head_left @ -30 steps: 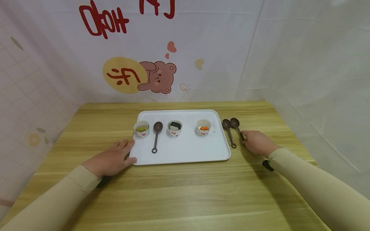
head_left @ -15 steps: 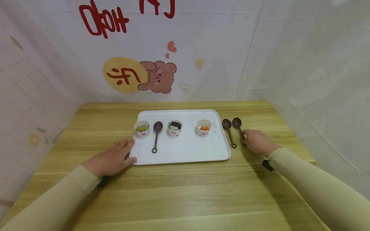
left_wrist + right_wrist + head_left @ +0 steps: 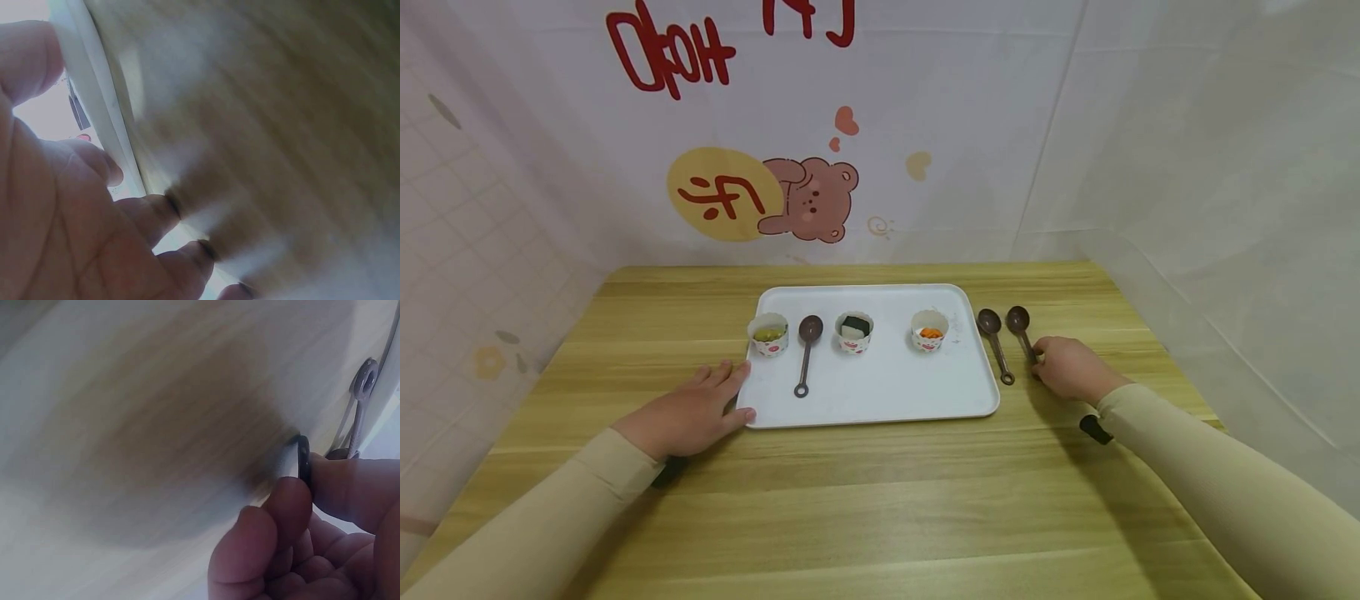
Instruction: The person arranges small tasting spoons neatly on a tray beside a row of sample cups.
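Observation:
At the left edge of a white tray [image 3: 898, 387], my left hand [image 3: 691, 413] lies with its fingers spread and touching the rim. In the left wrist view its thumb and fingertips meet the tray's side [image 3: 103, 81]. To the right of the tray, my right hand [image 3: 1071, 368] pinches the handle of a brown measuring spoon [image 3: 1018, 320]. The right wrist view has the handle's dark end [image 3: 304, 456] between thumb and finger. Another brown measuring spoon [image 3: 990, 322] lies close beside the tray's right edge, its ringed handle toward me.
On the tray stand three patterned paper cups: one with green pieces [image 3: 768, 336], one with a white and dark green piece [image 3: 853, 333], one with orange bits [image 3: 929, 332]. A brown measuring spoon [image 3: 809, 330] lies between the left two. A printed curtain [image 3: 970, 125] hangs behind the table.
The right hand has shifted the pinched measuring spoon slightly rightward, widening the gap between it and the spoon beside the tray. The left hand and the tray have stayed put.

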Demonstrator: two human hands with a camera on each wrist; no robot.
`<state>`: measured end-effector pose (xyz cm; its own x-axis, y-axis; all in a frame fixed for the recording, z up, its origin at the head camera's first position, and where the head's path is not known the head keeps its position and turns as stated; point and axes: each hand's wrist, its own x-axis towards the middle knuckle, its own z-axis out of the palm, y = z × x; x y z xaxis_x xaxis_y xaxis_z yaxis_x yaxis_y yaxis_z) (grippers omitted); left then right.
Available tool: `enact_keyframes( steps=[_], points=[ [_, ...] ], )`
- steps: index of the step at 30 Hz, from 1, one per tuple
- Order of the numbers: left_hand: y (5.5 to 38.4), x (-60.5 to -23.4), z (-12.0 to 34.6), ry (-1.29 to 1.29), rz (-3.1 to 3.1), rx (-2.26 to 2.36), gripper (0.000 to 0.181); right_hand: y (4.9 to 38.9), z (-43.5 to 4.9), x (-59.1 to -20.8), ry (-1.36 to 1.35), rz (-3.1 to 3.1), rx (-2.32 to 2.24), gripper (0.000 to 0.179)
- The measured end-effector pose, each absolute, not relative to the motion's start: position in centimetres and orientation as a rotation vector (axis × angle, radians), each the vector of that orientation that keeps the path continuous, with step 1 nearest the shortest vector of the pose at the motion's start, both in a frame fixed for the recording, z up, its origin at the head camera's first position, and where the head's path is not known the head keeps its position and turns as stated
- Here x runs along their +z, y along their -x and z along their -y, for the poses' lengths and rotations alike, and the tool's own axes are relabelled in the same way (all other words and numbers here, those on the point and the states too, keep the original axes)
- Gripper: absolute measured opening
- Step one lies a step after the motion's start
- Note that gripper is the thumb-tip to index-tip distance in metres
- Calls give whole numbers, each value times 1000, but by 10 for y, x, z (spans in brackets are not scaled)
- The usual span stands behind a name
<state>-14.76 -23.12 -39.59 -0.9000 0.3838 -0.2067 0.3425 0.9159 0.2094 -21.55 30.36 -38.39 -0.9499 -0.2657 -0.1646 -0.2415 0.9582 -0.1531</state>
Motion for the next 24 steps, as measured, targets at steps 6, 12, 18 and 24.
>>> enact_keyframes(
  steps=[6, 12, 18, 24],
  points=[
    [149, -397, 231, -532, -2819, 248, 80, 217, -306, -385, 349, -2919, -219, 30],
    [149, -397, 231, -522, -2817, 239, 78, 218, -306, -386, 310, -2908, -256, 32],
    [148, -395, 230, -519, -2816, 241, 78, 218, -306, -385, 306, -2945, -281, 30],
    [148, -394, 230, -521, -2815, 246, 79, 219, -305, -385, 290, -2970, -319, 29]
  ],
)
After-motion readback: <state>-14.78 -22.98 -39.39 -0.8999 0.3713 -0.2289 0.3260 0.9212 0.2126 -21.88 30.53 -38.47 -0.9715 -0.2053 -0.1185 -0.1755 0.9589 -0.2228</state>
